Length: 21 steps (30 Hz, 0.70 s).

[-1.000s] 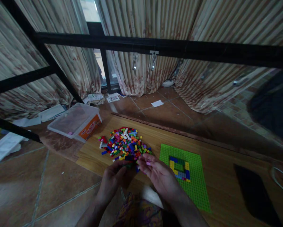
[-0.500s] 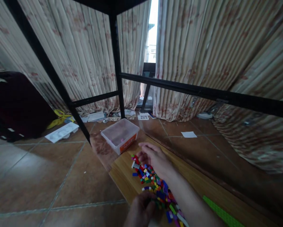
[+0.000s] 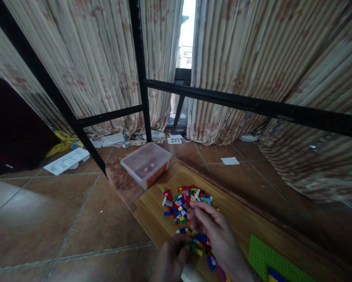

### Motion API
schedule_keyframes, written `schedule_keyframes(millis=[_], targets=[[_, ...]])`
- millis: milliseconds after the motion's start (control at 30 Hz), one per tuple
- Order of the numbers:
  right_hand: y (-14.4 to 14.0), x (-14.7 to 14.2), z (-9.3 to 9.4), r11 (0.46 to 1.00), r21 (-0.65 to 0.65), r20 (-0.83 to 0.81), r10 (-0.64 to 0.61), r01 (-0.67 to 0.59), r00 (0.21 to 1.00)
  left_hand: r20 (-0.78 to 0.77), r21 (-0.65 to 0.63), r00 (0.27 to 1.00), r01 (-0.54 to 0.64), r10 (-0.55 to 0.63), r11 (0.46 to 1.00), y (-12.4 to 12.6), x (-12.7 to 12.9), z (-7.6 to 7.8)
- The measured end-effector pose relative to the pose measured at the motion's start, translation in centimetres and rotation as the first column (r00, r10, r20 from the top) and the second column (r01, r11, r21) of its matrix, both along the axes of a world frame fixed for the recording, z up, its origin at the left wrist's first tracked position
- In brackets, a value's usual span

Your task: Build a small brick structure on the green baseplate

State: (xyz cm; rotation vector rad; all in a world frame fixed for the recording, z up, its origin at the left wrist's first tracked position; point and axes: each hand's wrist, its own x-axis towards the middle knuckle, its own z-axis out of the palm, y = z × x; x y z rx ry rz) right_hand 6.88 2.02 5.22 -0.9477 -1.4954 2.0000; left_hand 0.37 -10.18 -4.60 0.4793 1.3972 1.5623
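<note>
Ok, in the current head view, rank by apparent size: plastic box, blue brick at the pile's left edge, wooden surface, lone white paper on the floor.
Wooden surface, partly covered
Plastic box
White paper
Blue brick

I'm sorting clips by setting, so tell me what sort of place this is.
Likely a room in a home: patterned curtains hang down to a tiled floor, and toy bricks lie heaped on a wooden board.

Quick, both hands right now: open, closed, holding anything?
Left hand: fingers curled beside the loose bricks; can't tell whether it holds one.
Right hand: half curled over the loose bricks; can't tell whether it holds anything.
</note>
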Motion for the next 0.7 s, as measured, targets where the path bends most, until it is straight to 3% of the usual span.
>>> schedule_keyframes(millis=[167,233,300,400,467,700], targets=[[-6.2,7.8,-4.2,0.982,0.001,0.159,-0.188,0.190,0.969,0.061,-0.040,0.998,0.017,-0.014,0.999,-1.1,-0.3,2.8],[-8.2,9.8,-4.7,0.973,0.103,0.175,-0.220,0.205,0.960,0.065,-0.046,0.993,0.100,-0.097,0.994,-1.1,0.3,4.1],[-9.2,11.6,-4.7,0.957,0.258,0.209,-0.189,0.132,0.960,0.118,-0.041,0.973,0.203,-0.197,0.978,-1.0,1.5,5.2],[-9.4,13.9,-4.3,0.884,0.467,0.285,-0.154,0.003,0.946,0.198,-0.047,0.941,0.288,-0.274,0.956,-0.6,3.9,5.9],[-9.3,15.3,-4.2,0.828,0.561,0.305,-0.203,-0.003,0.931,0.229,-0.045,0.923,0.327,-0.309,0.944,-0.2,5.6,5.9],[-7.9,20.1,-4.2,0.766,0.629,0.296,-0.393,0.132,0.870,0.144,-0.137,0.932,0.352,-0.333,0.926,2.5,10.9,5.9]])
